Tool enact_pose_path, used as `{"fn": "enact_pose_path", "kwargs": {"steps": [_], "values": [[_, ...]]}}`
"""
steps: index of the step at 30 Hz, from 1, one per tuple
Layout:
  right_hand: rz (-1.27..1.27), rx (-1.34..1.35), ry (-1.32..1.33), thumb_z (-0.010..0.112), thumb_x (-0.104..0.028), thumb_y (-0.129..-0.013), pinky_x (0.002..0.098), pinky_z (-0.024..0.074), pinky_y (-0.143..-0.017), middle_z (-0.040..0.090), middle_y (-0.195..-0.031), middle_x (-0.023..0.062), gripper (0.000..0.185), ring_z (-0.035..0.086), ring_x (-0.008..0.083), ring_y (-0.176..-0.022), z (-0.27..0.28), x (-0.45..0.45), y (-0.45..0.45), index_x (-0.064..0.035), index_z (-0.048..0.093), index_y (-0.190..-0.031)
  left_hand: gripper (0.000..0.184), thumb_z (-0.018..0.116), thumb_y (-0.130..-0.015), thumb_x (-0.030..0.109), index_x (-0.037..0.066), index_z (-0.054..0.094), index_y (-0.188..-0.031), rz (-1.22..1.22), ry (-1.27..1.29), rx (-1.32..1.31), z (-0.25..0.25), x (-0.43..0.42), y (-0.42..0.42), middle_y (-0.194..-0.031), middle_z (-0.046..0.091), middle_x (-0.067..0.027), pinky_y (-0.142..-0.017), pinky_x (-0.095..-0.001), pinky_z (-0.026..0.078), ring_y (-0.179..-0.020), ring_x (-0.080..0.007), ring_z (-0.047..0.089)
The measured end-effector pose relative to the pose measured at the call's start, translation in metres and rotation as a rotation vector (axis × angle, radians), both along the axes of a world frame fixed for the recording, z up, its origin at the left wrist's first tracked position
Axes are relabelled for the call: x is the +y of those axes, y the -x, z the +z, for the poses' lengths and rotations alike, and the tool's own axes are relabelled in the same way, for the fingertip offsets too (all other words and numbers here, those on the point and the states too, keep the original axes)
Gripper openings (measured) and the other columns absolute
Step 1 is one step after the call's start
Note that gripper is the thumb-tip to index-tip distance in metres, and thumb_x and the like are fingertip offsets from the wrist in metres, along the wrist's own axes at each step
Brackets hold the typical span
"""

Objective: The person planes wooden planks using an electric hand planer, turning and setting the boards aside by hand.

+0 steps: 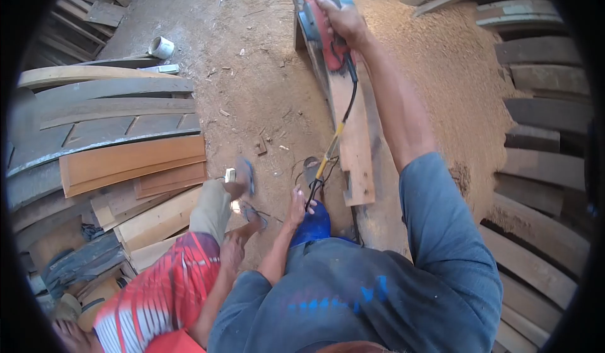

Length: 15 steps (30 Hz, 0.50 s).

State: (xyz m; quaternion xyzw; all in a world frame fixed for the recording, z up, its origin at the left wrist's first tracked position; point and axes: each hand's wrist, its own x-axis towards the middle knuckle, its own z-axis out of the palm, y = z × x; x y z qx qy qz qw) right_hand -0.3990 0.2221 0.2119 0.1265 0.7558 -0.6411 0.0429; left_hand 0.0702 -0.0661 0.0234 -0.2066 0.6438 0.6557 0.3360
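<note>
My right hand (342,20) is wrapped round the handle of a red power planer (329,41), far forward on a long wooden board (355,145). The board lies on a narrow bench running away from me. From the planer's rear, a cable (337,135), partly yellow, runs back toward my body. Low in front of my waist, my left hand (299,207) has its fingers closed on this cable, left of the board's near end.
Another person (170,271) in a red striped shirt sits close on my left. Stacked planks (132,157) fill the left side, and more boards (535,164) line the right. A white bucket (161,47) stands on the sawdust-strewn floor.
</note>
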Motion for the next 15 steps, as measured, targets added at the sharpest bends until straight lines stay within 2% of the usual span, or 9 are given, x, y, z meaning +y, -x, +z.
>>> {"fn": "enact_pose_path", "kwargs": {"steps": [2, 6, 8, 10, 12, 14, 15], "values": [[-0.008, -0.077, -0.085, 0.068, -0.048, -0.098, 0.0279, 0.0484, -0.054, 0.064, -0.072, 0.0017, 0.043, 0.059, 0.0099, -0.061, 0.016, -0.003, -0.074, -0.0062, 0.070, -0.086, 0.064, 0.028, -0.112, 0.042, -0.003, 0.017, -0.157, -0.067, 0.032, -0.022, -0.010, -0.007, -0.023, -0.089, 0.070, -0.0148, -0.060, -0.0296, 0.053, -0.056, -0.0157, 0.061], [0.037, -0.183, -0.033, 0.061, -0.042, -0.102, 0.0289, 0.0493, -0.055, 0.061, -0.072, 0.0022, 0.040, 0.060, 0.0107, -0.062, 0.040, -0.005, -0.220, -0.0037, 0.070, -0.095, 0.064, 0.027, -0.112, 0.043, -0.005, 0.021, -0.155, -0.189, 0.100, -0.092, -0.007, -0.011, -0.065, -0.090, 0.070, -0.0157, -0.059, -0.0302, 0.053, -0.054, -0.0174, 0.060], [0.038, -0.207, -0.045, 0.058, -0.046, -0.102, 0.0349, 0.0519, -0.060, 0.065, -0.074, 0.0091, 0.047, 0.063, 0.0165, -0.068, 0.048, -0.005, -0.291, -0.0023, 0.068, -0.090, 0.064, 0.025, -0.112, 0.046, -0.001, 0.026, -0.155, -0.295, 0.198, -0.053, 0.000, -0.011, -0.081, -0.092, 0.070, -0.0155, -0.067, -0.0328, 0.054, -0.063, -0.0194, 0.062], [0.045, -0.117, -0.121, 0.062, -0.041, -0.100, 0.0402, 0.0544, -0.071, 0.071, -0.084, 0.0178, 0.043, 0.067, 0.0242, -0.076, 0.035, -0.003, -0.362, 0.0023, 0.068, -0.102, 0.065, 0.024, -0.112, 0.049, 0.001, 0.031, -0.154, -0.384, 0.274, 0.046, -0.002, -0.011, -0.095, -0.093, 0.070, -0.0148, -0.073, -0.0358, 0.054, -0.070, -0.0210, 0.063], [0.069, -0.051, -0.177, 0.065, -0.036, -0.098, 0.0430, 0.0539, -0.081, 0.073, -0.092, 0.0229, 0.044, 0.069, 0.0304, -0.085, 0.040, -0.001, -0.431, 0.0049, 0.065, -0.114, 0.067, 0.023, -0.111, 0.052, 0.001, 0.037, -0.152, -0.449, 0.326, 0.204, -0.029, -0.013, -0.108, -0.093, 0.070, -0.0136, -0.079, -0.0392, 0.052, -0.076, -0.0222, 0.063], [0.076, -0.185, -0.209, 0.065, -0.035, -0.097, 0.0428, 0.0538, -0.083, 0.072, -0.092, 0.0228, 0.043, 0.070, 0.0308, -0.086, 0.032, 0.000, -0.502, 0.0042, 0.064, -0.115, 0.069, 0.024, -0.110, 0.055, 0.002, 0.038, -0.152, -0.398, 0.209, 0.054, -0.041, -0.008, -0.111, -0.093, 0.070, -0.0126, -0.082, -0.0412, 0.050, -0.081, -0.0222, 0.063], [0.060, -0.163, -0.154, 0.064, -0.035, -0.098, 0.0431, 0.0538, -0.083, 0.071, -0.092, 0.0228, 0.043, 0.070, 0.0320, -0.087, 0.028, -0.001, -0.535, 0.0045, 0.064, -0.114, 0.070, 0.024, -0.110, 0.057, 0.003, 0.039, -0.152, -0.370, 0.150, -0.019, -0.045, -0.002, -0.106, -0.093, 0.070, -0.0120, -0.083, -0.0422, 0.050, -0.083, -0.0222, 0.063]]}}
